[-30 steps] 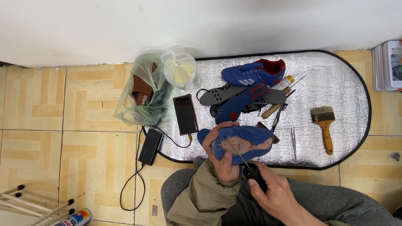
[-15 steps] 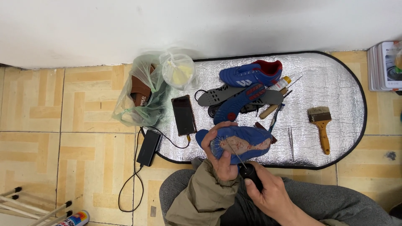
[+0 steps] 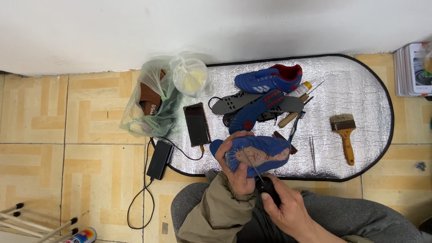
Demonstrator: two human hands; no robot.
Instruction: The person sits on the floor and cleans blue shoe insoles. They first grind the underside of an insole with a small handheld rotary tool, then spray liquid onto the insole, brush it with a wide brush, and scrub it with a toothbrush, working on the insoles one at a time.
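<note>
Blue shoe (image 3: 258, 154) lies sole-up in our left hand (image 3: 236, 173), fingers wrapped around it to steady it; just below, our right hand (image 3: 288, 209) fist-grips an awl (image 3: 265, 182) against its sole.

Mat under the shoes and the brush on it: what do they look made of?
The mat looks like quilted reflective foil, shiny, crinkled silver with dark edging. The brush seems to have a light wooden handle, a dull metal band and pale bristles, though these are small in the head view.

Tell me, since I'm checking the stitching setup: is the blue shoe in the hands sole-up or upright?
Sole-up. The blue shoe shows its worn tan underside to the camera; the left hand grips it, the right hand holds an awl.
</note>
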